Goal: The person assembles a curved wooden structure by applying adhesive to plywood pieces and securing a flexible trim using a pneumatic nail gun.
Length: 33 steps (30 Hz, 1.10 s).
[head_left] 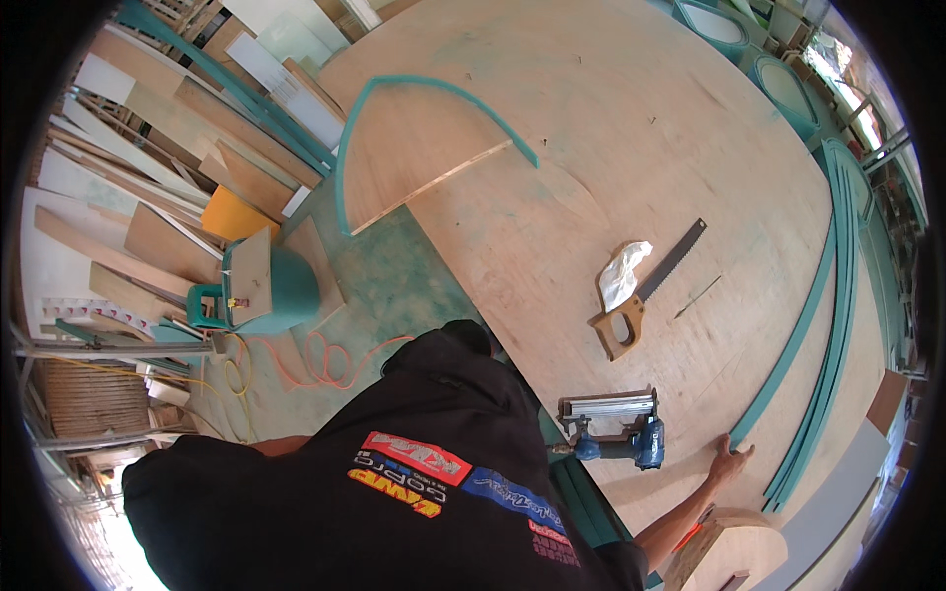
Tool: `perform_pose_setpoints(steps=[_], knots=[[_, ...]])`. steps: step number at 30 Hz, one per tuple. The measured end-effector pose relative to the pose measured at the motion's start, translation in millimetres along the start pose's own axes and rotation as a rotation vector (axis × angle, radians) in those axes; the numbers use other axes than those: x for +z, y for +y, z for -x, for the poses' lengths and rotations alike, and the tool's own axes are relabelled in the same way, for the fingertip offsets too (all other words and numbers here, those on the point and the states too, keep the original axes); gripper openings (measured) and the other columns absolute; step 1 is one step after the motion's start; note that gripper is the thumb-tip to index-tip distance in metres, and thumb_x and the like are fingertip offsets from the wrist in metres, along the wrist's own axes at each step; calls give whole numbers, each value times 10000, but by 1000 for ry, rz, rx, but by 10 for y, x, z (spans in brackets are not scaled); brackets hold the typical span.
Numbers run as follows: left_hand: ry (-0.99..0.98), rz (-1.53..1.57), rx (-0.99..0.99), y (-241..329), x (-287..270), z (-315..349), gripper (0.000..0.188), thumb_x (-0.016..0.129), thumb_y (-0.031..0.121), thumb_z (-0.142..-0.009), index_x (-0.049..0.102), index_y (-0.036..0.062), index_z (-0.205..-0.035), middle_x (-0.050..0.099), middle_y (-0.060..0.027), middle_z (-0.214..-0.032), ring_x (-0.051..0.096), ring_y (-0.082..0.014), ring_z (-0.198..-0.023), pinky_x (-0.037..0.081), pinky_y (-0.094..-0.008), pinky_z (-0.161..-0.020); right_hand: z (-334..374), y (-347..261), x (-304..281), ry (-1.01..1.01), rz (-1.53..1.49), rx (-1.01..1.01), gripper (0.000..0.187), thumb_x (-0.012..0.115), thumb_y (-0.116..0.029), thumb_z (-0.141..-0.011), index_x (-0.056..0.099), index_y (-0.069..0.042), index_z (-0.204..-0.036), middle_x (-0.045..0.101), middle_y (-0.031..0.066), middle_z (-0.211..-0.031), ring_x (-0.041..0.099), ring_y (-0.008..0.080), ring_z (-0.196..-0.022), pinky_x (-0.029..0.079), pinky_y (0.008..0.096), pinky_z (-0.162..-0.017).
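My right hand (727, 461) is at the table's right side, its fingers closed on the near end of a long, thin green strip (794, 357). The strip lies in a gentle curve toward the far right. Beside it rests a bundle of similar green strips (833, 364). To the left of the hand, a blue and silver nail gun (616, 428) lies near the table edge. Farther up are a wood-handled handsaw (670, 271) and a crumpled white sheet (623, 276). My left hand is out of sight; only a bit of that arm shows beside my dark shirt.
A bent green strip (434, 81) with a pale wooden crosspiece (434, 185) lies on the plywood tabletop (552, 108), overhanging its left edge. Boards lean at the left, near a green bin (286, 286). An orange hose (330, 360) coils on the floor. A rounded wooden piece (734, 547) stands near my right forearm.
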State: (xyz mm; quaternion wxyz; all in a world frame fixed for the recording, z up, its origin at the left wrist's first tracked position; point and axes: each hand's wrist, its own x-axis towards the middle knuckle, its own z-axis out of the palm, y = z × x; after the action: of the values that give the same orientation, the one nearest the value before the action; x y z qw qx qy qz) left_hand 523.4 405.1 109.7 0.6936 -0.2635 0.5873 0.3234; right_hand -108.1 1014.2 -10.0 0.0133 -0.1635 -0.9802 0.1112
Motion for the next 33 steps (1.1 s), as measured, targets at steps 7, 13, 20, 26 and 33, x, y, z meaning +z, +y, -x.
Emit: perform_pose_setpoints(steps=[7,13,20,26,33], knots=[[45,-85,18,244,-528,-18,519,596,515,-906,742,25,-1000,731,-188,-1035,695,-391,-912,546,-506,-820,411,-1709,-469,-343,-327,-83,617,742,-343,-766,626,140,-1132,715,246,-882,728,305,-763,574,409,-618],[311,-316,-114,508,-1353,651,518,586,510,-912,743,25,-1004,731,-190,-1041,696,-393,-931,545,-510,-825,1356,-2690,-548,-449,-446,-62,540,779,-333,-749,615,133,-966,685,226,-805,692,270,-637,574,368,-539],[1226,274,479,1756,-2616,1043,475,573,445,-1002,638,0,-850,659,-123,-748,631,-257,-707,488,-386,-681,2843,-3557,-483,-1001,-1392,-15,226,714,-221,-953,641,-16,-1017,684,69,-889,650,147,-689,561,302,-567],[876,385,1065,2960,-3103,840,732,598,561,-957,533,-89,-1288,663,-271,-1174,670,-323,-1080,533,-405,-913,3973,-3982,-467,-1540,-1089,-321,323,726,-312,-949,719,4,-885,715,75,-799,654,139,-673,529,274,-609],[1213,-103,793,2790,-3012,222,845,779,378,-730,448,-126,-1323,619,-336,-1182,645,-451,-1076,527,-494,-909,4687,-4372,-152,-1506,-774,-742,386,730,-376,-929,738,7,-878,728,90,-799,673,153,-751,529,315,-707]])
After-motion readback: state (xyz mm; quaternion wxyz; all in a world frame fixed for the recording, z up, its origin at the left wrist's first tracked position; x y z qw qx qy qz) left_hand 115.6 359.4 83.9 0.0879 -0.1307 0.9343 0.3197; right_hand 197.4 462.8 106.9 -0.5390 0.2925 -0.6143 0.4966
